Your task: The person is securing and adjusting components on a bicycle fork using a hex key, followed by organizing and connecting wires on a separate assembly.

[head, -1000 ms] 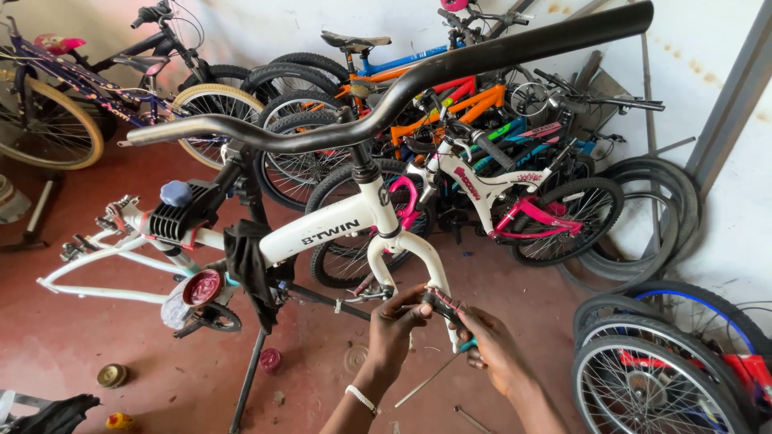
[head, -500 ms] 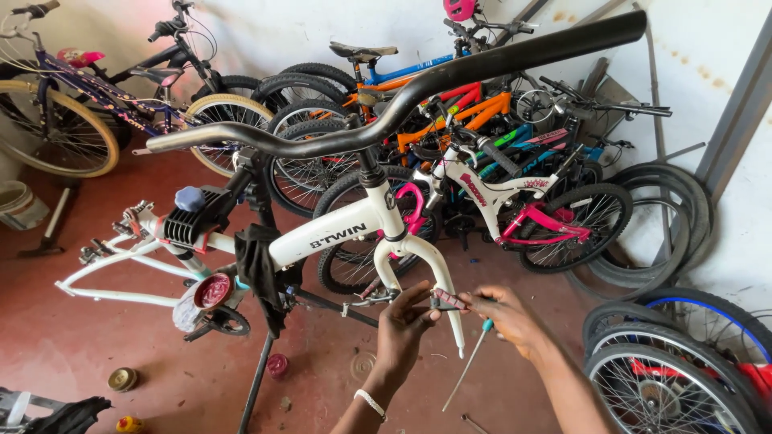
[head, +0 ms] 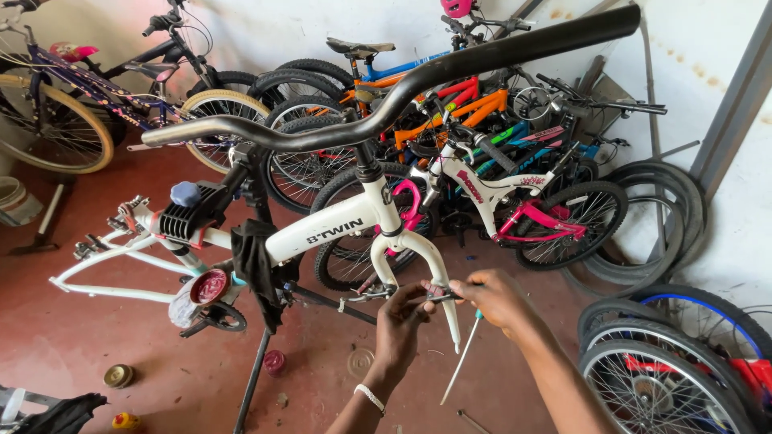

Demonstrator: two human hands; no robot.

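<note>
Stacked bikes [head: 498,161] crowd the wall while both hands, left hand [head: 400,320] and right hand [head: 492,297], pinch a small, hard-to-make-out part [head: 441,296] at the white fork [head: 418,257].

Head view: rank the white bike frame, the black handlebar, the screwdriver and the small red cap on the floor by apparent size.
1. black handlebar, though nearness to the camera enlarges it
2. white bike frame
3. screwdriver, in the right hand
4. small red cap

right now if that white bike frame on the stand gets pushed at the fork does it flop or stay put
The white bike frame would likely stay put: a black clamp grips its tube on the repair stand. The wheel-less fork, touched by both hands, may swivel with the handlebar. It looks stiff, not floppy.
</note>
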